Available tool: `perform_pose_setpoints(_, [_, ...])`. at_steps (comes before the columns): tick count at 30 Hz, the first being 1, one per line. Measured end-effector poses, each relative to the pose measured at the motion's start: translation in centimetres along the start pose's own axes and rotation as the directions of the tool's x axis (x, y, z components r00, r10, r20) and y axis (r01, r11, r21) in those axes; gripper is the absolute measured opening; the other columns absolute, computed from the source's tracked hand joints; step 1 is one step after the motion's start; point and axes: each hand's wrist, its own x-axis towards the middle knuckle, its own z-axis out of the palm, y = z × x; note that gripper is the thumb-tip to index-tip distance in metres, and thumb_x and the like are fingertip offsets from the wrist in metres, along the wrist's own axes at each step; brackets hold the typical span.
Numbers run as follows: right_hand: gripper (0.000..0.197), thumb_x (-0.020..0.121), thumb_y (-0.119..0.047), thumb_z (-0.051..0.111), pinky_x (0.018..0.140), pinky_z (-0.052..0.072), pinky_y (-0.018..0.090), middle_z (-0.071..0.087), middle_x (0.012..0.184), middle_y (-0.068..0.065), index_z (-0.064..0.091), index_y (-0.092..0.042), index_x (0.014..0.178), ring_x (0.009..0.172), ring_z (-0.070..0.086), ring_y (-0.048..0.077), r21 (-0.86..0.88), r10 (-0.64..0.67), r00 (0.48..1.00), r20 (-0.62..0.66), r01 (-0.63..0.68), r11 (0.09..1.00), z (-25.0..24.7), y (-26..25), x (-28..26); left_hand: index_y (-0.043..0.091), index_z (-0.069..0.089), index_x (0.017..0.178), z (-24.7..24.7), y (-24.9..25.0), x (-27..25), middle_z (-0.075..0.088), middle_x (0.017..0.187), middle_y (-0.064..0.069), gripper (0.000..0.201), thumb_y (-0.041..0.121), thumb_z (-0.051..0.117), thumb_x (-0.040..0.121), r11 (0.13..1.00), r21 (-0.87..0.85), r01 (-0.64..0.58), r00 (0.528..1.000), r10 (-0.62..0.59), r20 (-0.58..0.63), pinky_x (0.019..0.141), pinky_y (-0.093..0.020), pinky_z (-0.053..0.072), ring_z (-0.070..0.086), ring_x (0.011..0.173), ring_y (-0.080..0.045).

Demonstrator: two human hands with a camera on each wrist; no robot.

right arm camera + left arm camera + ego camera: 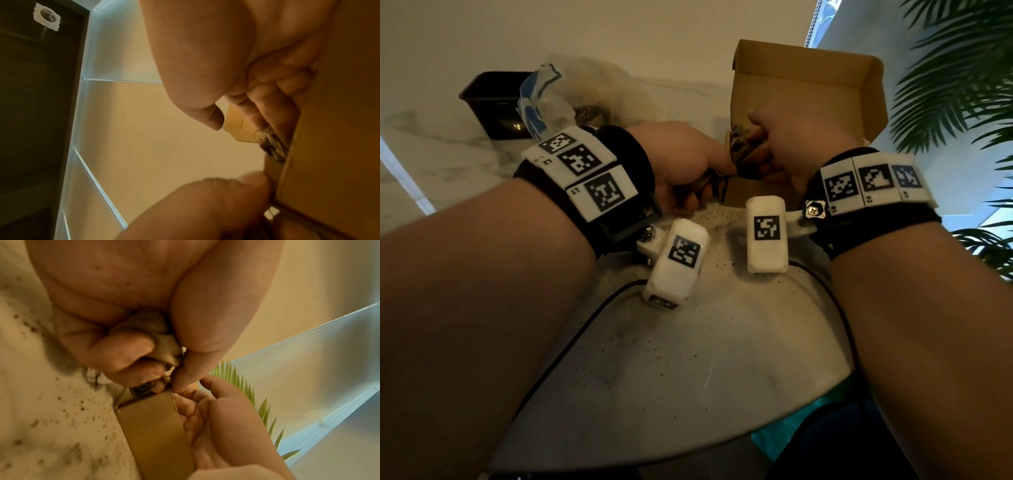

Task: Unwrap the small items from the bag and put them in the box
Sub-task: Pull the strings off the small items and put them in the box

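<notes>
left hand (681, 161): fingers curled round a pale crumpled wad of wrapping paper (158, 335), thumb pressed against it; the hand sits just at the near left corner of the box
right hand (787, 144): held over the front wall of the box, fingers pinching a small dark mottled item in crinkled wrapping (739, 147); the thumb stands apart from the fingers in the right wrist view
small item: between the two hands, at the box's front edge, above its opening; whether the left fingertips also touch it cannot be told
box: open brown cardboard box (804, 82) with its lid flap raised at the back, standing on the white marble-patterned table (688, 359); what lies inside is hidden by the hands
bag: crumpled clear plastic bag with blue print (544, 99), on the table left of the box, behind the left wrist
black container: square dark plastic tub (493, 102) at the far left, just beside the bag
table surface: dark crumbs (68, 412) scattered near the box's front corner
wrists: black bands with white tagged blocks (582, 171) on both arms
background: green palm leaves (962, 85) at the right
</notes>
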Motion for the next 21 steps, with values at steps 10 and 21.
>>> perform_pose_setpoints(10, [0.009,0.09,-0.023,0.07,0.066,0.053,0.023,0.071,0.08,-0.011,0.073,-0.031,0.088,0.073,0.066,0.007,0.279,-0.32,0.914,-0.249,0.384,0.88,-0.7,0.4,-2.2,0.004,0.059,0.132,-1.7,1.4,-2.3,0.058,0.09,-0.008,0.062,0.05,0.039,0.095,0.807,-0.545,-0.225,0.974,0.167,-0.156,0.051,-0.023,0.034,0.051,0.066,-0.018])
perform_pose_setpoints(21, [0.012,0.092,-0.019,0.069,0.061,0.05,0.017,0.074,0.093,-0.004,0.073,-0.028,0.097,0.064,0.06,-0.004,0.247,-0.42,0.901,-0.114,0.435,0.866,0.7,-0.6,-3.8,-0.003,0.054,0.14,-2.1,1.4,-2.6,0.047,0.11,-0.012,0.076,0.053,0.03,0.094,0.758,-0.588,-0.283,0.943,0.333,-0.025,0.053,-0.024,0.034,0.049,0.074,-0.018])
